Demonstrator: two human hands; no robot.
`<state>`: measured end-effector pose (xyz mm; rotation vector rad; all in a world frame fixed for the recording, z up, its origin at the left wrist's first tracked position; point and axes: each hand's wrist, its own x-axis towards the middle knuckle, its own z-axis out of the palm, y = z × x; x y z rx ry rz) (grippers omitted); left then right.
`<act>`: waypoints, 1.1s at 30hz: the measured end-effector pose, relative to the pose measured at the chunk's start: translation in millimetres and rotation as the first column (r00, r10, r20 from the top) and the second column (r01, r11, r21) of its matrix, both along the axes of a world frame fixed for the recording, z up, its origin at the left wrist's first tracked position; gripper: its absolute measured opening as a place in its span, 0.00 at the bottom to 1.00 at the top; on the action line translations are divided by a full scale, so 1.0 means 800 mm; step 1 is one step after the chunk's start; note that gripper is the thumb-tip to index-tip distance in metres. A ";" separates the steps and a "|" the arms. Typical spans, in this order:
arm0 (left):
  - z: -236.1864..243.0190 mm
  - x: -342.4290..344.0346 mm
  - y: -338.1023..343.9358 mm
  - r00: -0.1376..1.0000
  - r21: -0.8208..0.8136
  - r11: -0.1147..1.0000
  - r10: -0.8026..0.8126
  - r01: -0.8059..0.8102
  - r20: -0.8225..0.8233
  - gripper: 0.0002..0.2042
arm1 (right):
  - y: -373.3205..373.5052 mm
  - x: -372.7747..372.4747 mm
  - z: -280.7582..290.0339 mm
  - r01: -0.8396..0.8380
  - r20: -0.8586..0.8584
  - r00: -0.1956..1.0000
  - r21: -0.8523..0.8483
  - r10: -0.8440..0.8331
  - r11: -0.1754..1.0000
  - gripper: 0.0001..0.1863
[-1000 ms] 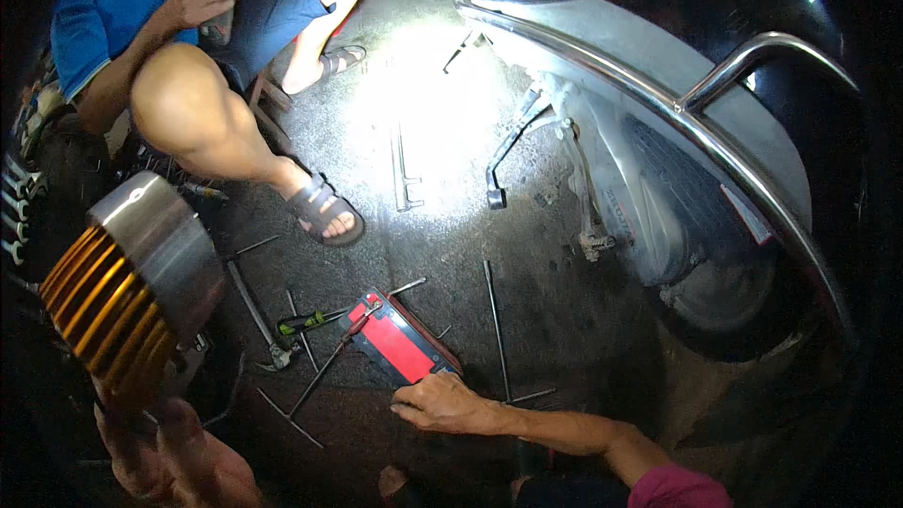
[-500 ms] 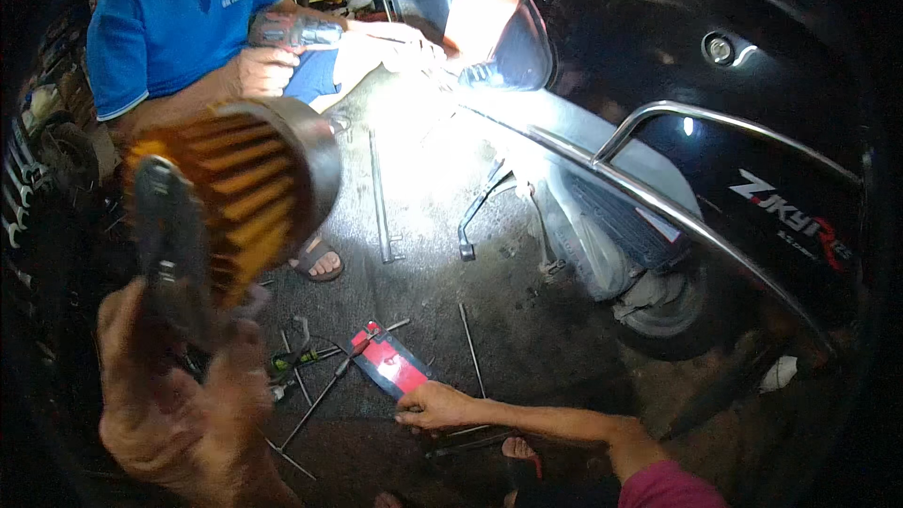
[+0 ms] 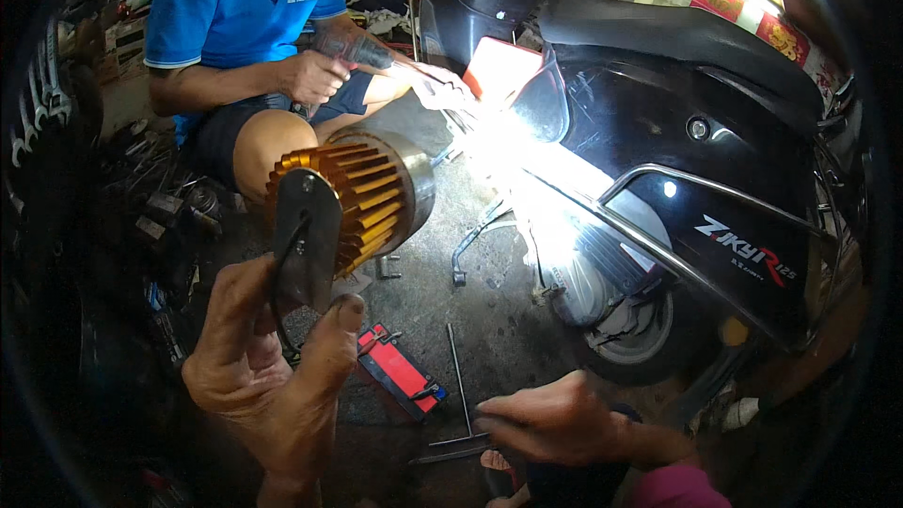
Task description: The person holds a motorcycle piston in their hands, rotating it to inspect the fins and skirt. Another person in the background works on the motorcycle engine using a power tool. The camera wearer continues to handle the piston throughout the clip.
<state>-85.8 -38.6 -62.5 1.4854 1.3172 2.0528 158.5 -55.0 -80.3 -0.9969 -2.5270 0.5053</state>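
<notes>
A lamp [image 3: 362, 202] with gold cooling fins, a round metal rim and a dark bracket is raised in front of me. My left hand [image 3: 273, 367] grips it by the bracket. A thin black cable hangs from the lamp past my fingers. Bright light falls on the scooter [image 3: 677, 132] ahead. Below lies a red-topped battery [image 3: 400, 367] with what look like dark clips at both ends. My right hand [image 3: 555, 419] hovers right of the battery, fingers pinched together; whatever they hold, if anything, I cannot make out.
A person in a blue shirt [image 3: 245, 19] sits at the left, holding a power drill [image 3: 353, 47] toward the scooter. A T-handle wrench [image 3: 459, 386] lies on the floor. The scooter's chrome guard bar [image 3: 649, 245] juts out at the right. Wrenches [image 3: 42, 94] hang at the far left.
The lamp and my left hand have shifted right in the view. My right hand has come away from the battery's near end, moving right. The view takes in more of the scooter.
</notes>
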 end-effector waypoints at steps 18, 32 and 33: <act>0.099 0.095 0.056 0.990 0.004 0.998 -0.069 0.070 -0.123 0.16 | 0.026 -0.033 -0.122 -0.366 0.268 0.868 -0.223 0.418 0.903 0.07; 0.050 0.112 0.103 0.987 -0.103 0.994 0.052 -0.036 0.154 0.10 | 0.077 -0.057 -0.124 -0.235 0.363 0.865 -0.318 0.347 0.919 0.04; 0.047 0.110 0.105 0.981 -0.081 0.997 0.020 -0.004 0.195 0.11 | 0.077 -0.058 -0.121 -0.212 0.372 0.863 -0.349 0.343 0.913 0.04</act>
